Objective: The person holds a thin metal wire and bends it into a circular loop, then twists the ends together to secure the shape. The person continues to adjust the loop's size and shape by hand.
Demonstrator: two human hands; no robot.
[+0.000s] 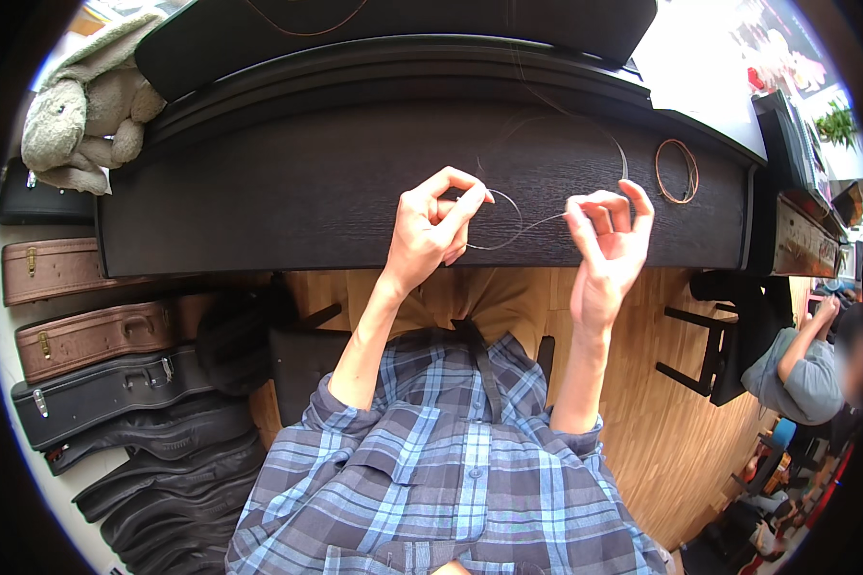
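Observation:
A thin silvery string (544,222), like a guitar string, stretches in a small loop between my hands above the dark wooden lid. My left hand (431,225) pinches it, thumb against forefinger, with the other fingers curled in. To the right, my right hand (612,240) also has its fingertips closed on the string, palm turned up. From there a longer, faint length arcs up and away over the far edge of the lid; its far end is lost to sight. A coil of copper-coloured string (679,201) lies on the lid, right of my right hand.
The black piano-like lid (259,192) spans the front, with another copper string (309,32) on the panel behind. A plush rabbit (58,125) sits far left. Brown and black instrument cases (96,335) line the left. At right are a black stool (710,350) and another person (796,374).

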